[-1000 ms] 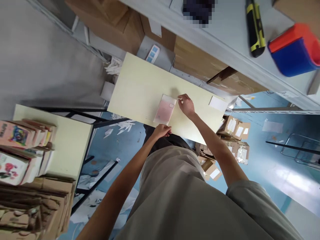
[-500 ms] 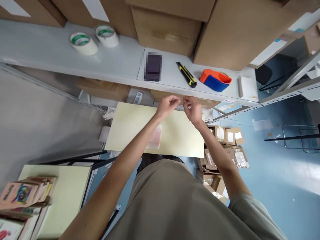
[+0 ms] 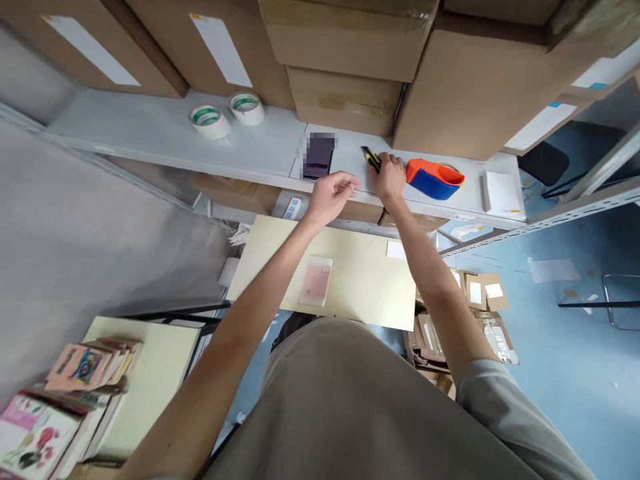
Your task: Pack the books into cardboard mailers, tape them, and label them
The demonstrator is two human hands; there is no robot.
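My right hand (image 3: 391,179) is on the grey shelf with its fingers closed around the handle of a black-and-yellow utility knife (image 3: 371,159). The knife's far end shows beyond the fingers, while the hand covers the rest. Close to the shelf's front edge is my left hand (image 3: 331,197), thumb and fingertips drawn together; anything between them is too small to make out. A dark, partly pixelated flat object (image 3: 319,157) lies on the shelf just beyond the left hand. Below, a pinkish booklet in a clear cover (image 3: 316,281) lies on the pale yellow table (image 3: 365,293).
An orange-and-blue tape dispenser (image 3: 435,179) sits right of my right hand, then a white stack (image 3: 504,193). Two tape rolls (image 3: 210,123) stand to the left. Cardboard boxes (image 3: 345,100) line the shelf's back. Books (image 3: 83,367) are piled at lower left.
My right hand has moved up from beside the left hand to the shelf and taken hold of the utility knife. My left hand stays near the shelf edge. The view has shifted.
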